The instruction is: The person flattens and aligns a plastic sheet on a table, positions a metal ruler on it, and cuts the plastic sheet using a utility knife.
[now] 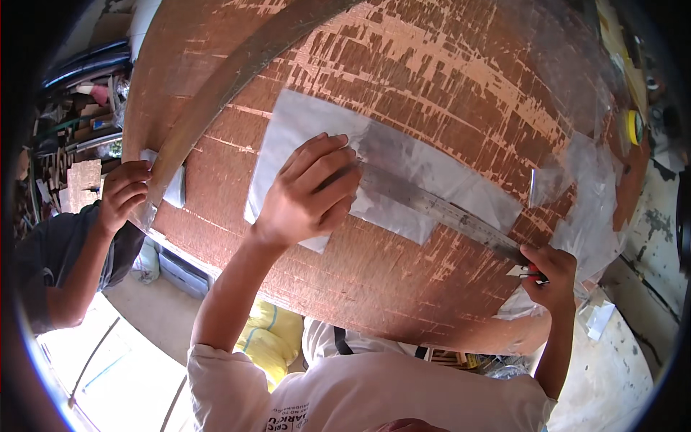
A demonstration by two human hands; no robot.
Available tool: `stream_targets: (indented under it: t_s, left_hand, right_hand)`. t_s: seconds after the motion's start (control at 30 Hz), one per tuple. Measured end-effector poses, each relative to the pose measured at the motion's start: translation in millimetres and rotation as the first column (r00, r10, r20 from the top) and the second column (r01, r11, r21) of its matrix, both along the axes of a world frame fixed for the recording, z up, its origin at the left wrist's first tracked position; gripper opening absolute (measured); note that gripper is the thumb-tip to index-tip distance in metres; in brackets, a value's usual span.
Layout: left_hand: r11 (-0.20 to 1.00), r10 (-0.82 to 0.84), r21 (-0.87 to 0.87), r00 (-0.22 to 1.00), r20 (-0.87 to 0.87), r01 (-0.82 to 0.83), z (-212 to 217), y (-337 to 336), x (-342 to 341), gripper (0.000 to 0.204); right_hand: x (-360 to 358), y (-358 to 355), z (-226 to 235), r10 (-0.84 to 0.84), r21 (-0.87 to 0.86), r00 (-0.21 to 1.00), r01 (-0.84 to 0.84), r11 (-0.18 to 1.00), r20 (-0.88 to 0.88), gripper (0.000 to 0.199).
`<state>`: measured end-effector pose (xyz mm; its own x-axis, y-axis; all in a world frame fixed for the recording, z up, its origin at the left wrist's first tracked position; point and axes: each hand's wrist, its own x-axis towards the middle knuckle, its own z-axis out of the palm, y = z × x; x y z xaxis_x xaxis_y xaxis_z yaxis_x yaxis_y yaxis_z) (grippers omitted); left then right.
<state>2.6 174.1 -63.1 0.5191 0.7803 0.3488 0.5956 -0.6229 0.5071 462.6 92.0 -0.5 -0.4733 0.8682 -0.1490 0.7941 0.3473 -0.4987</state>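
A long metal ruler (446, 212) lies slantwise over a grey-silver plastic sheet (302, 119) on a worn brown wooden table. My left hand (309, 191) is closed around the ruler's left end, fingers curled over it above the sheet. At the ruler's other end, my right hand (553, 277) is closed on a small tool with a red and black handle (533, 273); it looks like a cutter, but most is hidden in the palm. The right fingers also meet the ruler's end.
A curved wooden strip (216, 101) crosses the table at left, with another person's hand (126, 193) beside it. Clear plastic (586, 194) and a yellow tape roll (634, 127) are at right. A yellow sack (272, 335) lies below; stacked scraps (83, 183) stand at far left.
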Motion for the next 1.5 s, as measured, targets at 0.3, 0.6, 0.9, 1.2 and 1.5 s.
stream_targets:
  t_s: [0.3, 0.6, 0.9, 1.2, 1.5]
  left_hand:
    - [1.000, 0.019, -0.020, 0.999, 0.036, -0.018, -4, 0, -1, 0.026]
    - [0.999, 0.029, -0.023, 1.000, 0.009, -0.028, -4, -1, -2, 0.022]
    - [0.999, 0.035, -0.011, 0.999, 0.014, -0.034, -5, 0, -1, 0.023]
    - [1.000, 0.008, 0.025, 1.000, 0.011, -0.008, -6, -1, -3, 0.021]
    - [1.000, 0.003, 0.030, 1.000, 0.031, -0.004, -3, -2, -1, 0.020]
  right_hand:
    - [2, -2, -11, 0.009, 0.011, 1.000, -0.009, 1.000, 0.015, 0.064]
    - [1, -4, -16, 0.021, 0.061, 1.000, -0.022, 0.998, 0.017, 0.063]
    - [-2, -5, -16, 0.007, 0.083, 1.000, -0.007, 0.996, 0.005, 0.065]
    - [-11, -22, -16, -0.140, 0.141, 0.990, 0.136, 0.981, 0.018, 0.060]
    - [-23, -48, -34, -0.297, 0.291, 0.954, 0.274, 0.917, 0.037, 0.055]
